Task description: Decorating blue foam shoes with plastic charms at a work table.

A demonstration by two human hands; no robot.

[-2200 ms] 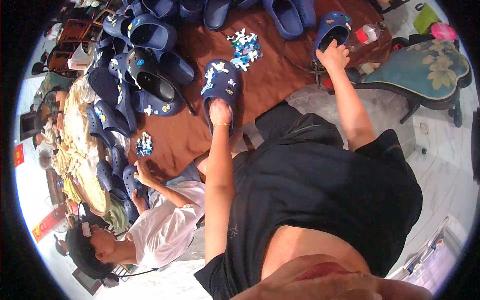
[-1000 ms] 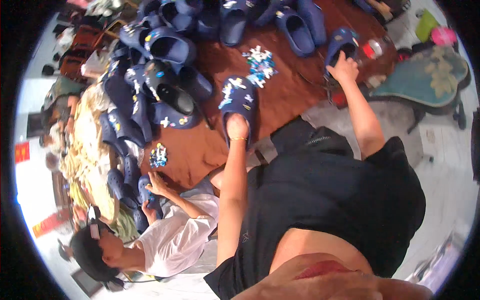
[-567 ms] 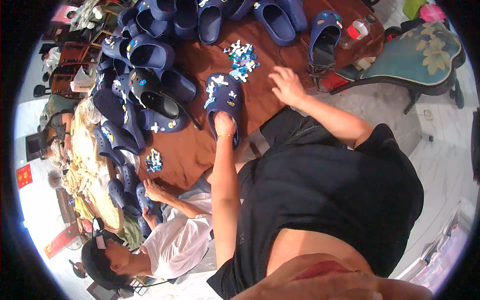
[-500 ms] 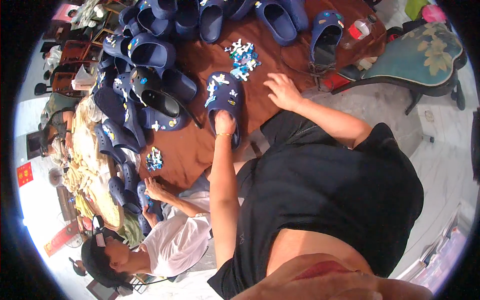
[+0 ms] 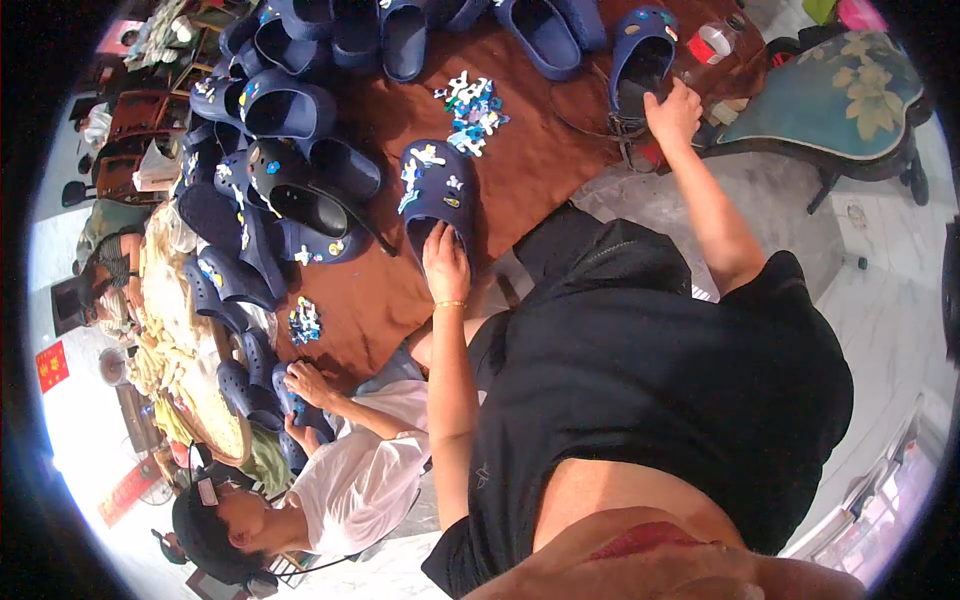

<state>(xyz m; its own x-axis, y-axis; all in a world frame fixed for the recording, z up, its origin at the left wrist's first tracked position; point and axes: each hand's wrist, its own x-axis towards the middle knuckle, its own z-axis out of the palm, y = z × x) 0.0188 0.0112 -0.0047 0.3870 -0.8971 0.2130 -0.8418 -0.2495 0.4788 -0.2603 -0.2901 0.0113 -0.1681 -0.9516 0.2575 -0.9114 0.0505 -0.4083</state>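
Note:
A navy blue clog (image 5: 440, 188) with white and coloured charms on its upper lies on the brown cloth in front of me. My left hand (image 5: 446, 262) is at its foot opening, fingers curled over the rim and their tips partly hidden inside. Off to the right, my right hand (image 5: 676, 115) is beside the heel of another decorated navy clog (image 5: 642, 65); thumb and fingers are apart, with nothing seen between them. Beyond the nearer clog sits a small pile of white, blue and teal charms (image 5: 472, 112).
Many navy clogs (image 5: 290, 105) crowd the far left, with a black one (image 5: 300, 195) among them. A second charm pile (image 5: 305, 320) lies near a co-worker in white (image 5: 360, 480), whose hands hold a clog. A clear bottle (image 5: 712, 45) and a green upholstered chair (image 5: 830, 105) stand right.
My right hand has moved away to the right, up to the far-right clog. The left hand has drawn partly out of the nearer clog's opening to its rim.

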